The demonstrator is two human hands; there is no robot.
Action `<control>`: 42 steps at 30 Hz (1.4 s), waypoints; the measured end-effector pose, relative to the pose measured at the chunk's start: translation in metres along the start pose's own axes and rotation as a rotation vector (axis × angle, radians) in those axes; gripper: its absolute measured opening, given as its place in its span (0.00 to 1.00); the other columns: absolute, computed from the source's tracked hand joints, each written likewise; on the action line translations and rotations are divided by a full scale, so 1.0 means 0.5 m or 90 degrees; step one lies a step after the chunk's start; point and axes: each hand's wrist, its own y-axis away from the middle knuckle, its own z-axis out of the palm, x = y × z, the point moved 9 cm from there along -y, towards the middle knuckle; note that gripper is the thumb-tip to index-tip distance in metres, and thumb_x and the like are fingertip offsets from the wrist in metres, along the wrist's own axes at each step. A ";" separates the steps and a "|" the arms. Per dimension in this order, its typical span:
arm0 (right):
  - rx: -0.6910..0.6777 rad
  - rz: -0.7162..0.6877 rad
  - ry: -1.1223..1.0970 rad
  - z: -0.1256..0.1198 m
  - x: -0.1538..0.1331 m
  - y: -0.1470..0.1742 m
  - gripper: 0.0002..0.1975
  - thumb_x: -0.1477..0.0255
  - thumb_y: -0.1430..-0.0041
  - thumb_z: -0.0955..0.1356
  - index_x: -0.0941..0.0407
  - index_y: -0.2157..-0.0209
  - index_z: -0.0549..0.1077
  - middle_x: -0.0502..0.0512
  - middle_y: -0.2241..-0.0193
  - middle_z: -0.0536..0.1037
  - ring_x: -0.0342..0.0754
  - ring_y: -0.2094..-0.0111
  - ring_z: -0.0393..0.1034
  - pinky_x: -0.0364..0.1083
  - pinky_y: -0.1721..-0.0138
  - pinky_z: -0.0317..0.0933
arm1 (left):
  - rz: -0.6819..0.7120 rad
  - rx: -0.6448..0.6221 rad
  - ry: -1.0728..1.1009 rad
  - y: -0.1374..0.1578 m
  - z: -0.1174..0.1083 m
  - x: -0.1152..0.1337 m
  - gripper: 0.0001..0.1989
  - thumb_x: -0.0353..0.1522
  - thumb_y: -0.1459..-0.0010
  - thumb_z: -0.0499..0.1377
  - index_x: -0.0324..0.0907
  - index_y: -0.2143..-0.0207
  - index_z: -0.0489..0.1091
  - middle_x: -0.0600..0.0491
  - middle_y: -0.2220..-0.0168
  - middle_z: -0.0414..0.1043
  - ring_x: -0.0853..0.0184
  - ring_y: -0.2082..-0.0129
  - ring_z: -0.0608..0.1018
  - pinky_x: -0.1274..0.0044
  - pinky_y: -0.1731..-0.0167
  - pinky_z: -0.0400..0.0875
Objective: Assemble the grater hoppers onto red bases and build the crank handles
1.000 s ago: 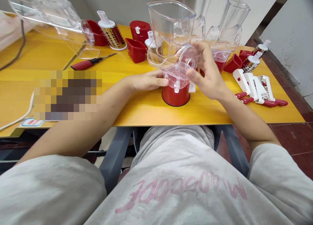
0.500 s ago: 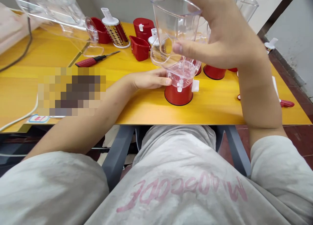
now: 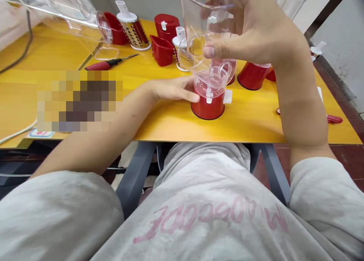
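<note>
My left hand (image 3: 179, 89) is closed around the left side of a round red base (image 3: 207, 108), its thumb at the front and the other fingers hidden behind. The base stands upright on the table, with a white latch (image 3: 209, 95) in front and a white tab (image 3: 228, 96) on its right. Above it, my right hand (image 3: 250, 35) grips a clear plastic hopper (image 3: 195, 24) by its upper right part, thumb on the near face. The hopper's lower end overlaps the base's clear top; whether they are joined, I cannot tell.
Behind are drum graters (image 3: 133, 32), red cups (image 3: 162, 50) and another red base (image 3: 251, 76). A screwdriver (image 3: 106, 64) lies to the left, below a large clear plastic part (image 3: 71, 14). A red-handled tool (image 3: 334, 119) lies near the right table edge.
My right hand has tilted and turned the clear hopper slightly, and its fingers now curl further around the top. My left hand stays on the red base. The whole view has shifted a little.
</note>
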 end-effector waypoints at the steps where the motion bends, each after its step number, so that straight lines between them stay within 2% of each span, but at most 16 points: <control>1: -0.001 0.009 0.019 -0.002 0.002 0.000 0.57 0.33 0.28 0.78 0.53 0.12 0.73 0.51 0.18 0.75 0.56 0.15 0.72 0.57 0.15 0.77 | -0.006 -0.031 0.005 -0.001 0.011 0.001 0.61 0.69 0.47 0.90 0.47 0.22 0.84 0.38 0.26 0.90 0.29 0.20 0.85 0.49 0.17 0.81; 5: 0.016 0.033 0.101 0.001 -0.017 0.008 0.59 0.29 0.28 0.76 0.53 0.12 0.72 0.52 0.17 0.75 0.57 0.16 0.73 0.56 0.21 0.82 | -0.016 -0.017 -0.011 -0.002 0.021 -0.003 0.64 0.62 0.47 0.93 0.48 0.17 0.78 0.37 0.18 0.82 0.29 0.15 0.81 0.48 0.14 0.78; 8: 0.071 0.051 0.155 0.005 -0.025 0.017 0.69 0.15 0.34 0.67 0.53 0.14 0.74 0.54 0.20 0.77 0.60 0.18 0.75 0.59 0.26 0.85 | -0.021 0.007 -0.029 -0.002 0.021 -0.010 0.64 0.62 0.48 0.93 0.48 0.18 0.79 0.38 0.20 0.84 0.29 0.17 0.83 0.48 0.15 0.80; 10: 0.099 0.053 0.178 0.007 -0.027 0.021 0.72 0.11 0.36 0.63 0.53 0.14 0.75 0.56 0.22 0.78 0.61 0.20 0.76 0.60 0.28 0.86 | -0.025 0.005 -0.030 -0.002 0.024 -0.013 0.63 0.63 0.49 0.93 0.49 0.19 0.80 0.39 0.23 0.87 0.29 0.20 0.85 0.48 0.17 0.83; 12: 0.105 0.056 0.218 0.013 -0.030 0.021 0.60 0.23 0.27 0.72 0.53 0.15 0.75 0.56 0.23 0.79 0.59 0.21 0.77 0.60 0.24 0.83 | -0.029 0.012 -0.033 -0.004 0.023 -0.013 0.64 0.64 0.52 0.93 0.49 0.20 0.81 0.40 0.26 0.89 0.28 0.21 0.87 0.46 0.18 0.83; 13: 0.104 0.062 0.246 0.016 -0.033 0.020 0.52 0.35 0.24 0.79 0.54 0.16 0.76 0.55 0.24 0.79 0.57 0.22 0.77 0.59 0.21 0.82 | -0.029 0.021 -0.035 -0.004 0.021 -0.013 0.65 0.65 0.53 0.93 0.49 0.21 0.81 0.40 0.27 0.89 0.28 0.22 0.87 0.45 0.18 0.83; 15: 0.106 0.101 0.302 0.021 -0.036 0.017 0.43 0.64 0.28 0.86 0.58 0.19 0.77 0.55 0.25 0.80 0.53 0.23 0.77 0.58 0.14 0.77 | -0.023 0.043 -0.039 -0.005 0.015 -0.013 0.65 0.65 0.55 0.94 0.49 0.22 0.82 0.40 0.28 0.90 0.27 0.22 0.87 0.44 0.16 0.81; 17: 0.117 0.150 0.350 0.025 -0.041 0.014 0.43 0.82 0.34 0.85 0.61 0.21 0.78 0.56 0.26 0.80 0.51 0.23 0.76 0.55 0.12 0.74 | -0.009 0.054 -0.042 -0.005 0.010 -0.012 0.64 0.64 0.56 0.95 0.50 0.23 0.83 0.41 0.28 0.90 0.28 0.21 0.86 0.45 0.15 0.80; 19: 0.126 0.197 0.387 0.030 -0.045 0.010 0.47 0.87 0.38 0.85 0.61 0.20 0.76 0.58 0.26 0.78 0.51 0.24 0.75 0.55 0.13 0.76 | 0.002 0.047 -0.043 -0.004 0.011 -0.013 0.61 0.62 0.54 0.94 0.51 0.23 0.83 0.42 0.28 0.91 0.29 0.21 0.86 0.45 0.16 0.81; 24: 0.085 0.282 0.419 0.045 -0.033 -0.001 0.57 0.76 0.39 0.91 0.58 0.14 0.69 0.64 0.23 0.74 0.66 0.22 0.74 0.65 0.13 0.77 | -0.003 0.015 -0.046 -0.002 0.018 -0.015 0.58 0.59 0.45 0.92 0.52 0.19 0.80 0.41 0.24 0.88 0.30 0.20 0.86 0.46 0.19 0.84; 29: 0.097 0.306 0.448 0.051 -0.032 0.002 0.58 0.76 0.39 0.91 0.60 0.16 0.67 0.68 0.23 0.71 0.74 0.18 0.71 0.76 0.10 0.71 | 0.006 0.013 -0.060 0.000 0.017 -0.011 0.60 0.60 0.45 0.92 0.52 0.17 0.79 0.40 0.21 0.85 0.30 0.19 0.85 0.47 0.17 0.83; 32: 0.122 0.295 0.427 0.049 -0.038 0.012 0.53 0.59 0.31 0.89 0.56 0.16 0.68 0.67 0.21 0.71 0.75 0.16 0.69 0.79 0.08 0.68 | 0.016 0.013 -0.068 -0.001 0.013 -0.011 0.64 0.61 0.47 0.92 0.53 0.15 0.77 0.39 0.19 0.83 0.28 0.17 0.82 0.46 0.15 0.80; 35: 0.145 0.292 0.400 0.034 -0.024 0.023 0.52 0.46 0.31 0.84 0.43 0.14 0.70 0.60 0.18 0.75 0.72 0.15 0.70 0.71 0.06 0.69 | 0.026 0.019 -0.072 -0.005 0.007 -0.011 0.68 0.63 0.48 0.93 0.53 0.12 0.74 0.38 0.14 0.78 0.27 0.13 0.78 0.45 0.13 0.76; 38: 0.142 0.251 0.366 0.026 -0.010 0.025 0.61 0.34 0.39 0.83 0.33 0.11 0.68 0.51 0.16 0.78 0.70 0.12 0.71 0.61 0.05 0.71 | 0.042 0.041 -0.064 -0.007 0.004 -0.002 0.67 0.64 0.45 0.91 0.53 0.12 0.74 0.39 0.12 0.75 0.29 0.11 0.75 0.47 0.11 0.74; 40: 0.161 0.192 0.358 0.024 -0.032 0.027 0.68 0.23 0.36 0.75 0.42 0.07 0.62 0.52 0.09 0.71 0.73 0.07 0.66 0.68 0.01 0.63 | 0.044 0.055 -0.063 -0.006 0.006 0.006 0.63 0.64 0.42 0.90 0.52 0.13 0.76 0.40 0.13 0.77 0.32 0.11 0.76 0.49 0.11 0.74; 42: 0.194 0.140 0.334 0.023 -0.075 0.039 0.63 0.21 0.23 0.62 0.50 0.07 0.64 0.54 0.05 0.64 0.71 0.04 0.60 0.72 0.00 0.54 | 0.026 0.071 -0.070 -0.003 0.009 0.009 0.60 0.63 0.40 0.90 0.51 0.15 0.77 0.40 0.14 0.79 0.32 0.12 0.78 0.47 0.10 0.73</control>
